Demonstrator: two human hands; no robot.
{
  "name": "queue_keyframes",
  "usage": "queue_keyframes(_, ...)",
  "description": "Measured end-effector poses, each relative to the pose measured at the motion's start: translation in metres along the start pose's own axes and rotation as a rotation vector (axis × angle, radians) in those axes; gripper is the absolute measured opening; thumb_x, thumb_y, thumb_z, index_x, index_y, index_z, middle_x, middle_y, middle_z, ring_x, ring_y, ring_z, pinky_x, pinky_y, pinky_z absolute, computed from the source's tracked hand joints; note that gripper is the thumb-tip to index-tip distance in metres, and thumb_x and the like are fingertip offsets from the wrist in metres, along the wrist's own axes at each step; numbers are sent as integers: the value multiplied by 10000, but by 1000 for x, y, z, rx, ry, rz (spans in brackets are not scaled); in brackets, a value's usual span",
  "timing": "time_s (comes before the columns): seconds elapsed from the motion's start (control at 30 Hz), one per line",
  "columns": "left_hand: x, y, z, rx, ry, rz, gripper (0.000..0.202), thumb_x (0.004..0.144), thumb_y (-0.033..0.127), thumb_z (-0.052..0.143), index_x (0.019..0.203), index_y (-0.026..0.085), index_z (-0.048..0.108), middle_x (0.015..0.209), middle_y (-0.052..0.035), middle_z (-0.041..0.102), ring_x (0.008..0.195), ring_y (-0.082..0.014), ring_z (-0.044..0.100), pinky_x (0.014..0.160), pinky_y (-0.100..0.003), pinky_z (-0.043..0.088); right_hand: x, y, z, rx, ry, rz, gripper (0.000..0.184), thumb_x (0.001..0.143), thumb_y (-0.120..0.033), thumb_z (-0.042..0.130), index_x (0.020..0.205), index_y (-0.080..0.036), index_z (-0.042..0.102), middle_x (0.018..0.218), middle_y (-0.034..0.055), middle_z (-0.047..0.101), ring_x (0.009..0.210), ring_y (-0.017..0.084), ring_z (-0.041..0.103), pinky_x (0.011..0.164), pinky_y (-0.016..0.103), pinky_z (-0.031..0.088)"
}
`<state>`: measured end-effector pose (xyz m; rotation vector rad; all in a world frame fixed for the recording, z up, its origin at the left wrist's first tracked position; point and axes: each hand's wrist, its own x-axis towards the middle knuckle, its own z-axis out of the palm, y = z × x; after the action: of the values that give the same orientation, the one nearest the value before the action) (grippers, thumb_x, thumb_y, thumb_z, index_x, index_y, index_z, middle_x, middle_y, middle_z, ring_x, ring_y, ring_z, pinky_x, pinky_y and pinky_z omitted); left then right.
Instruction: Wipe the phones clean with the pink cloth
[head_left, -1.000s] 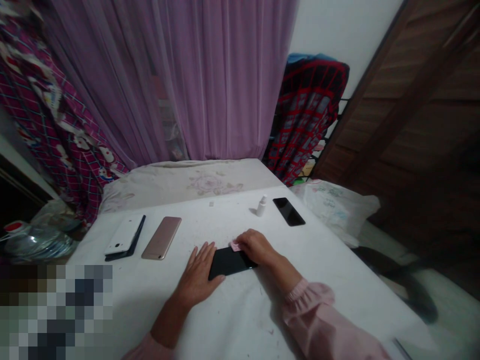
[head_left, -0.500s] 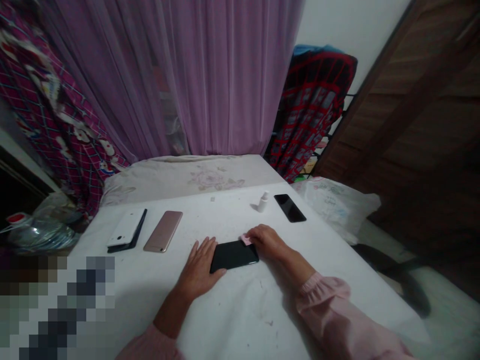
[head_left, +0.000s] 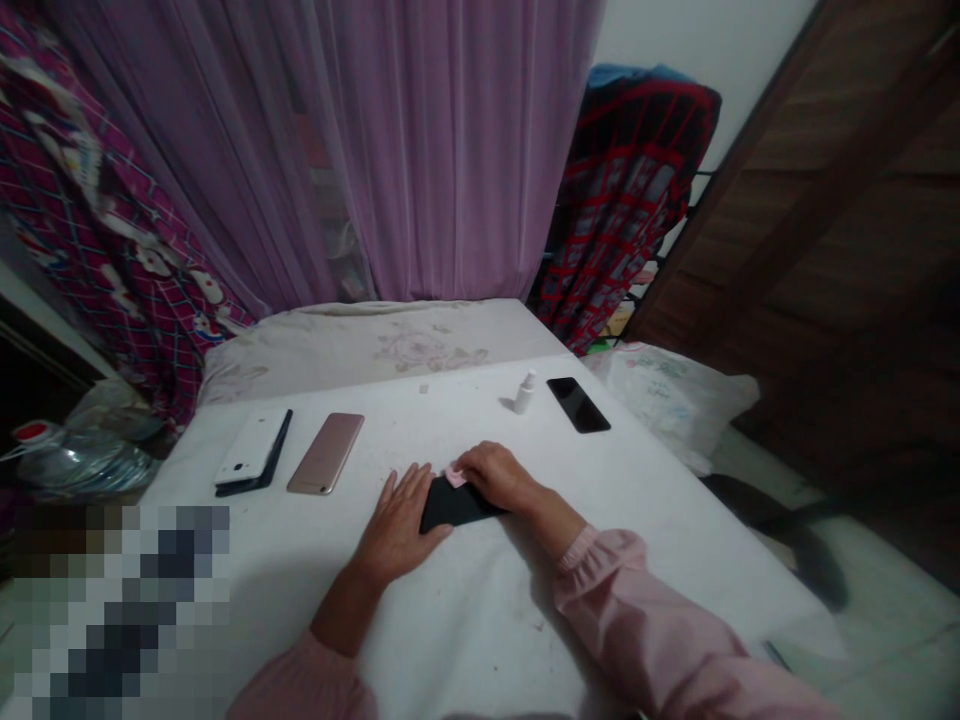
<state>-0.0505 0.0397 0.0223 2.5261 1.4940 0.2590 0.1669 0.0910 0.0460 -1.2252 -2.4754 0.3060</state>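
A black smartphone [head_left: 459, 508] lies flat on the white-covered table. My left hand [head_left: 397, 525] holds its left end, thumb at the near edge and fingers stretched past the far corner. Between the closed fingers of my right hand [head_left: 499, 477] is a small pink cloth [head_left: 455, 475], pressed on the phone's upper side near the far edge. That hand hides the phone's right end. A small white spray bottle [head_left: 524, 393] stands upright beyond my right hand.
Another black phone [head_left: 578, 405] lies at the right. On the left are a rose-gold phone [head_left: 326, 454] and a white phone [head_left: 251, 447] atop a dark one. A plastic bag [head_left: 667, 400] is beyond the table's right edge; a large water bottle [head_left: 82, 465] is at far left.
My right hand has slid the pink cloth leftward along the phone toward my left hand. My left hand stays at the phone's left end. The view has shifted slightly.
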Motion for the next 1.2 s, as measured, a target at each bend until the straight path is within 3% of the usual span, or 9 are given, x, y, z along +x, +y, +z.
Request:
queue_keyframes(0.17, 0, -2, -1, -14, 0, 34, 699, 879, 496, 521, 1451, 134, 344, 1532, -143, 364, 1440, -288, 273, 1190, -508, 148, -39, 41, -19, 20, 56, 121, 179, 867, -153, 573, 951, -211, 720, 917, 49, 736, 858, 185, 648, 794, 300, 475)
queue_keyframes(0.27, 0, -5, 0, -17, -14, 50, 705, 886, 515, 505, 1466, 155, 328, 1537, -132, 358, 1442, -284, 268, 1191, -502, 133, -58, 48, -27, 59, 127, 194, 183, 865, -178, 558, 936, -219, 722, 893, 48, 734, 832, 189, 657, 756, 300, 496)
queue_keyframes(0.43, 0, -7, 2, -11, -25, 71, 730, 884, 533, 496, 1485, 169, 297, 1552, -121, 331, 1450, -284, 247, 1192, -501, 104, -74, 26, -23, 86, 344, 161, 213, 893, -183, 508, 993, -213, 694, 945, 65, 727, 879, 195, 657, 785, 321, 512)
queue_keyframes(0.57, -1, -7, 5, 7, 0, 63, 781, 873, 519, 512, 1503, 145, 242, 1561, -138, 303, 1451, -287, 241, 1191, -498, 104, -80, 0, -7, 2, 324, 54, 214, 886, -135, 517, 998, -209, 684, 1074, 86, 717, 997, 214, 642, 850, 366, 496)
queue_keyframes(0.67, -2, -6, 7, 12, 43, 80, 810, 864, 497, 527, 1516, 148, 197, 1551, -144, 324, 1442, -289, 267, 1189, -497, 111, -85, -14, 4, -41, 332, 84, 209, 916, -193, 537, 1073, -200, 675, 1176, 100, 690, 1112, 241, 596, 913, 408, 465)
queue_keyframes(0.87, -6, -6, 12, 11, 145, 122, 741, 869, 472, 536, 1492, 177, 264, 1510, -136, 406, 1422, -307, 313, 1180, -525, 137, -84, -39, 14, -43, 262, 18, 266, 952, -230, 497, 1148, -216, 676, 1199, 97, 686, 1123, 237, 587, 916, 409, 442)
queue_keyframes(1.0, -7, -7, 14, 10, 189, 146, 714, 876, 474, 535, 1471, 156, 304, 1492, -148, 431, 1414, -310, 328, 1181, -527, 145, -85, -36, 11, -55, 237, 27, 246, 943, -244, 528, 1127, -237, 691, 1197, 70, 692, 1122, 251, 584, 901, 409, 427)
queue_keyframes(1.2, -9, -6, 14, 4, 198, 152, 709, 862, 497, 546, 1453, 160, 346, 1487, -149, 438, 1403, -319, 349, 1179, -537, 152, -93, -16, 8, -149, 346, 189, 283, 922, -177, 499, 1133, -217, 684, 1196, 67, 692, 1137, 251, 578, 906, 411, 412)
